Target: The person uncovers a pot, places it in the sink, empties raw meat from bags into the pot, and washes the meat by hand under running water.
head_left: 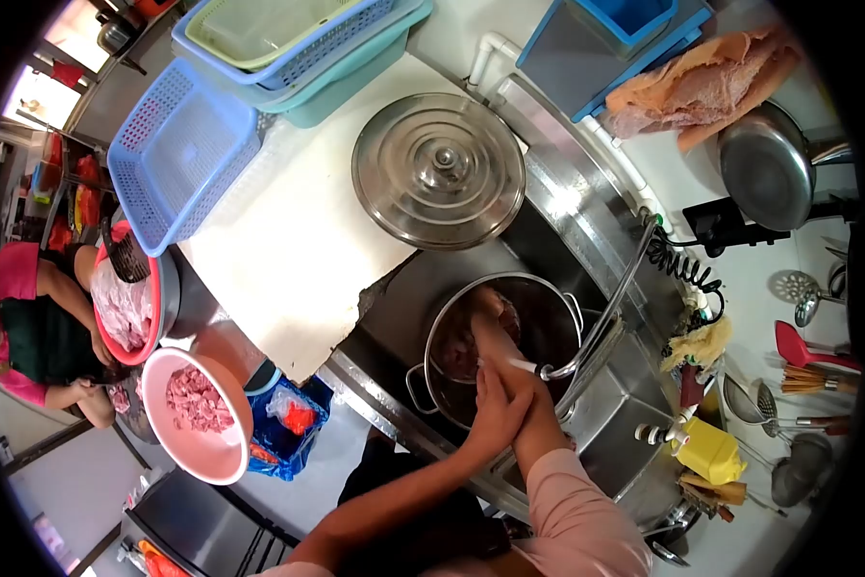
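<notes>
My right hand [490,306] reaches down into a two-handled metal pot [433,332] in the sink. Reddish-brown pieces [457,354] and dark liquid surround it; its fingers are hidden, so what it holds is unclear. My left hand [498,409] lies against my right forearm near the pot's lower rim, with its fingers extended and nothing seen in them. Close above that forearm is the end of a hose tap [546,371].
A metal lid [439,171] rests on a white board [293,245] left of the sink. Blue baskets [184,144] stand at upper left. Farther left, a co-worker [28,322] is beside bowls of raw meat [200,399]. Utensils hang at right.
</notes>
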Motion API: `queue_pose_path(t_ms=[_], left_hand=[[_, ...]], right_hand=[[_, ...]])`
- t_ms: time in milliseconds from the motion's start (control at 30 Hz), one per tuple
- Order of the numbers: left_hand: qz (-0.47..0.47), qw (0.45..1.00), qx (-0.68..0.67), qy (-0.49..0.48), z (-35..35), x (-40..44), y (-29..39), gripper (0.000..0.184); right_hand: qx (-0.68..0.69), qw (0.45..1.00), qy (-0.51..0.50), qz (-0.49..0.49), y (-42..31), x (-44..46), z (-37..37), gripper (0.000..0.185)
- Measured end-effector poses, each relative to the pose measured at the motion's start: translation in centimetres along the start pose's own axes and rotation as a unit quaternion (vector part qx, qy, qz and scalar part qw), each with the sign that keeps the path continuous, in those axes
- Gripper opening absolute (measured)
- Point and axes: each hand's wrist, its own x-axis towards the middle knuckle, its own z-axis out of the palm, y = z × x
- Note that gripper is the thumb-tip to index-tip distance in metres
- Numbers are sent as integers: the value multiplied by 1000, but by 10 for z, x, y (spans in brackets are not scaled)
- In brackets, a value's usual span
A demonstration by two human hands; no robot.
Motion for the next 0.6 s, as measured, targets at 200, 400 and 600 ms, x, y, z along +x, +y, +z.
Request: queue_pose_path(t_ms=[200, 400, 600], left_hand=[[-205, 973, -90, -59, 10, 119, -55, 70], [-372, 893, -254, -30, 22, 121, -67, 75], [-250, 948, -193, 25, 31, 96, -57, 62]], right_hand=[[188, 979, 74, 22, -40, -4, -26, 27], [594, 793, 36, 127, -80, -39, -87, 27], [800, 560, -25, 215, -66, -75, -129, 27]])
